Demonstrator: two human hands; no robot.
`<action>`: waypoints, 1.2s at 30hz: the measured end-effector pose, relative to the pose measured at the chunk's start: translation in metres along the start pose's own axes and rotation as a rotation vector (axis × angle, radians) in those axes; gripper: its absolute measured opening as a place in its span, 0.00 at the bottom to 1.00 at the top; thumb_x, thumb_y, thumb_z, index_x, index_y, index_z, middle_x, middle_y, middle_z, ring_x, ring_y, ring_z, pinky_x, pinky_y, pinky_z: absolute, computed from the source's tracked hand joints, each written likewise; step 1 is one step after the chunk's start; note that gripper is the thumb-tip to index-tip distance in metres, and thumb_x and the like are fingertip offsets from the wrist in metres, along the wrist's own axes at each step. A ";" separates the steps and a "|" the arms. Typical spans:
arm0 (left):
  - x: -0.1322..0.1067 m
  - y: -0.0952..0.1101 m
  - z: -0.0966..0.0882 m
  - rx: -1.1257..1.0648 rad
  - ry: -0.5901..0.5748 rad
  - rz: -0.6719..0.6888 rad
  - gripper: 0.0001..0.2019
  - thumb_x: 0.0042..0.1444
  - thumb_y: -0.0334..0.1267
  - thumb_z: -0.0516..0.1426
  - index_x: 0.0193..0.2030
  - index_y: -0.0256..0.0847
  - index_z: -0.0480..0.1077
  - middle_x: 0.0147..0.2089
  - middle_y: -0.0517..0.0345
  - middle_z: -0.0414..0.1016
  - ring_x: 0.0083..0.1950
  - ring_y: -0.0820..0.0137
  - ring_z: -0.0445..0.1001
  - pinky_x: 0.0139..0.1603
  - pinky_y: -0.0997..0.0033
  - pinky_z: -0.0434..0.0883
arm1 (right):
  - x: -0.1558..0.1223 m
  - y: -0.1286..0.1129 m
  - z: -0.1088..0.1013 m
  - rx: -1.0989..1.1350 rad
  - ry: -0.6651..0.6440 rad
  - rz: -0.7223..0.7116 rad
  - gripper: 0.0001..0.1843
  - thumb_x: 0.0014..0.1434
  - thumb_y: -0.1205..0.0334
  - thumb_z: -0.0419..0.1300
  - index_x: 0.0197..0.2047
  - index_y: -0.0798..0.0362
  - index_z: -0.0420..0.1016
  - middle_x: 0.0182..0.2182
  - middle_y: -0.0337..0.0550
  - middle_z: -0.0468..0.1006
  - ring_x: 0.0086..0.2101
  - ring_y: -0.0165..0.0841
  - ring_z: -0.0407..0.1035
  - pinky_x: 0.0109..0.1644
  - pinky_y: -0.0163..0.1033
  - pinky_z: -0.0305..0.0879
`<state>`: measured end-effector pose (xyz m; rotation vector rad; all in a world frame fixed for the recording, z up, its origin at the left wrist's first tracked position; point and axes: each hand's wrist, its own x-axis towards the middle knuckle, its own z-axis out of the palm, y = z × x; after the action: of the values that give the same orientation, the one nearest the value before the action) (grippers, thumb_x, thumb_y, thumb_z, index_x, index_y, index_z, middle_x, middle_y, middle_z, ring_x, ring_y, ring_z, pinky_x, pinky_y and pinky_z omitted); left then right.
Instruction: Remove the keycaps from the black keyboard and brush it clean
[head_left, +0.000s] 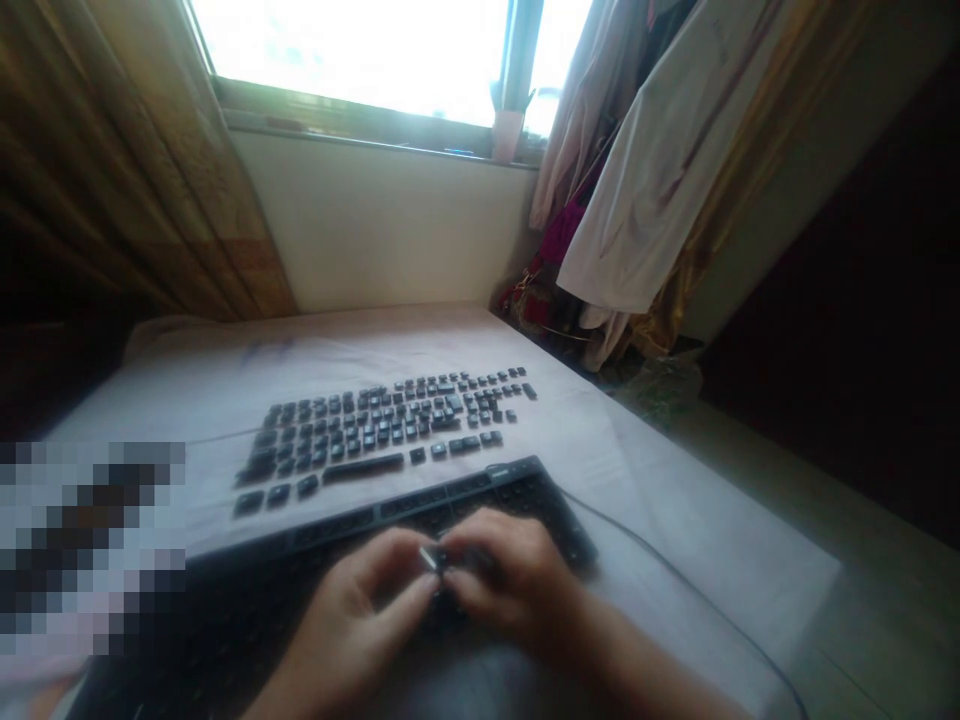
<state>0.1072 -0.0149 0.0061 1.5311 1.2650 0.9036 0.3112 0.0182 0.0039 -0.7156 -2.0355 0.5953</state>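
A small dark keycap (430,557) with a bright edge is pinched between the thumb and forefinger of my left hand (367,595). My right hand (521,570) meets it from the other side, thumb and fingertip closed at the same small piece. Blur hides its exact shape, and a dark patch inside the right hand's curl cannot be made out. Under both hands lies a black keyboard base (551,510), its keys stripped off over the part that shows. Beyond it, loose black keycaps (364,465) lie in rows like a keyboard layout, with the long space bar (364,468) at the front.
All this rests on a white cloth-covered surface (652,480), whose right edge drops to the floor. A cable (675,580) runs from the base toward the lower right. Hanging clothes (645,190), a curtain (150,170) and a bright window (360,60) stand behind. The left side is pixelated.
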 end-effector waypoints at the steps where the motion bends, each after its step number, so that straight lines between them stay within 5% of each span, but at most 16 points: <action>1: 0.000 -0.001 0.001 -0.017 -0.001 0.003 0.12 0.58 0.49 0.62 0.41 0.45 0.78 0.40 0.58 0.83 0.42 0.64 0.81 0.45 0.71 0.78 | 0.001 0.000 -0.001 -0.005 0.002 0.007 0.06 0.59 0.66 0.63 0.41 0.51 0.77 0.33 0.45 0.85 0.32 0.35 0.80 0.37 0.36 0.76; 10: -0.002 -0.004 -0.002 0.059 0.024 0.080 0.13 0.60 0.48 0.60 0.47 0.47 0.79 0.45 0.56 0.84 0.45 0.63 0.83 0.50 0.68 0.79 | 0.003 -0.003 -0.003 -0.054 0.015 0.054 0.04 0.57 0.67 0.63 0.38 0.52 0.78 0.31 0.46 0.85 0.30 0.35 0.80 0.36 0.36 0.75; 13: -0.003 -0.005 -0.003 0.213 0.103 0.214 0.11 0.60 0.43 0.60 0.48 0.50 0.78 0.44 0.59 0.84 0.43 0.65 0.83 0.47 0.70 0.80 | 0.012 0.004 -0.025 -0.128 0.011 0.079 0.04 0.57 0.65 0.63 0.37 0.52 0.79 0.31 0.44 0.85 0.31 0.34 0.79 0.37 0.36 0.75; 16: -0.003 -0.011 -0.003 0.442 0.177 0.465 0.11 0.61 0.38 0.58 0.50 0.52 0.75 0.46 0.60 0.84 0.46 0.67 0.82 0.49 0.69 0.80 | 0.032 0.028 -0.062 -0.326 -0.013 0.289 0.08 0.59 0.62 0.63 0.41 0.54 0.81 0.33 0.45 0.85 0.29 0.33 0.77 0.34 0.36 0.72; 21: -0.001 -0.031 0.000 0.854 0.140 0.752 0.29 0.55 0.43 0.62 0.65 0.49 0.64 0.63 0.52 0.76 0.64 0.53 0.73 0.62 0.43 0.74 | 0.064 0.085 -0.101 -0.538 -0.139 0.472 0.06 0.55 0.63 0.66 0.36 0.53 0.84 0.30 0.43 0.85 0.26 0.32 0.74 0.32 0.35 0.68; 26: -0.005 -0.047 0.004 1.149 0.059 0.612 0.48 0.47 0.50 0.67 0.73 0.48 0.54 0.75 0.47 0.58 0.73 0.44 0.61 0.68 0.33 0.64 | 0.070 0.118 -0.093 -0.599 -0.263 0.514 0.07 0.54 0.65 0.66 0.36 0.50 0.85 0.33 0.42 0.87 0.33 0.35 0.77 0.37 0.34 0.68; 36: -0.010 -0.042 0.006 1.256 0.027 0.558 0.45 0.50 0.48 0.64 0.74 0.47 0.52 0.76 0.47 0.54 0.74 0.44 0.58 0.68 0.34 0.63 | 0.067 0.135 -0.093 -0.634 -0.385 0.534 0.11 0.58 0.63 0.65 0.43 0.51 0.85 0.39 0.45 0.87 0.39 0.38 0.78 0.42 0.35 0.68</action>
<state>0.0985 -0.0239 -0.0359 2.9547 1.5361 0.3792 0.3953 0.1739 0.0030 -1.6593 -2.4220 0.3877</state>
